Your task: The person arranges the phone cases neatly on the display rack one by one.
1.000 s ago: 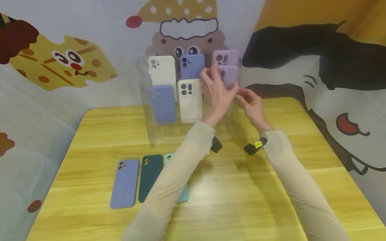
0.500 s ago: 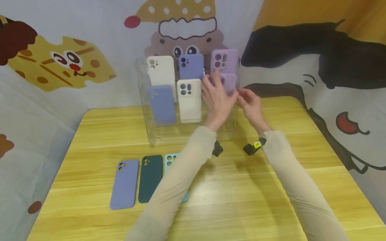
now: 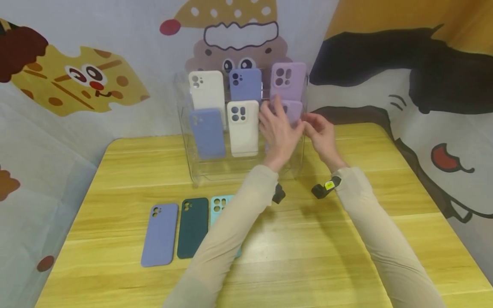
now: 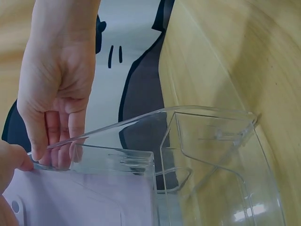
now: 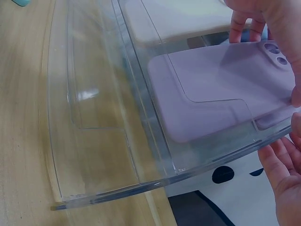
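At the far left of the counter (image 3: pixel 115 214), a blue case (image 3: pixel 159 235), a green case (image 3: pixel 192 228) and a turquoise case (image 3: pixel 219 209) lie side by side, the last partly covered by the left sleeve (image 3: pixel 227 239). Beyond them stands the clear rack (image 5: pixel 113 195), with white and blue cases in its left and middle columns.

The left hand (image 3: pixel 280 134) comes next, its grip closed across the width of the lilac case (image 5: pixel 211 80), fingers at the left long edge and thumb at the right. The lilac case stands in the rack's right column, in front of and below an upper lilac case (image 3: pixel 289 81). Its long axis runs upright, camera end highest; whether its lower end touches the tier cannot be told.

Farthest right, the right hand (image 3: pixel 322 136) pinches the rack's right side wall, just beside the lilac case; the left is nearer, touching it.
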A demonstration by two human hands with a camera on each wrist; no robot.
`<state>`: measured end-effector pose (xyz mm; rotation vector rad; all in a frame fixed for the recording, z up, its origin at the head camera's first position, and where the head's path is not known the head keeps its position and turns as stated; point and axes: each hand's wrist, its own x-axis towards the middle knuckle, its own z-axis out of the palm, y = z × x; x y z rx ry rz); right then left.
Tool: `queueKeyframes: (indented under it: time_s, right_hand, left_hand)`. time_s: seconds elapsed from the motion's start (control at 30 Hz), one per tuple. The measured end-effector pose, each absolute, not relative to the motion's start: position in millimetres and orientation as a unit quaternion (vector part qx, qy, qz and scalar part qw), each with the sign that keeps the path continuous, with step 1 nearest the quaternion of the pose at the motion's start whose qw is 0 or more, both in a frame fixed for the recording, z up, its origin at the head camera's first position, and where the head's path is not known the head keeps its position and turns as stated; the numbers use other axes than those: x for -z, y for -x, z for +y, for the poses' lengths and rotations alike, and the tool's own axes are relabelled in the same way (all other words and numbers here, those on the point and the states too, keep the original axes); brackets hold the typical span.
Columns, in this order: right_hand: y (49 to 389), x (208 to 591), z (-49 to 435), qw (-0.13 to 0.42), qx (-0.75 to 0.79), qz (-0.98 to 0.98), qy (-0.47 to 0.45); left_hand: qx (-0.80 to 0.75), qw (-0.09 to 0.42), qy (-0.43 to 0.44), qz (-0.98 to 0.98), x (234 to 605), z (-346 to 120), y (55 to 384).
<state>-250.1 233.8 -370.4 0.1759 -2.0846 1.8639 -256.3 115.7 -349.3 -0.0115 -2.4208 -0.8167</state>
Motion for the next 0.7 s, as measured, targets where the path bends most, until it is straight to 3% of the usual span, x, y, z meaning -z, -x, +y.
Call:
queueKeyframes:
  time_s: [0.4,0.7]
  right_hand:
    - [255,378,237,0.18,-0.666,-0.72,-0.069]
    - [254,378,236,0.174,-0.674,-0.715,-0.067]
  left_hand:
    - [0.296,0.298,-0.019,-0.907,345,120,252]
    - [0.309,0.277,0.032,-0.909,334,101,240]
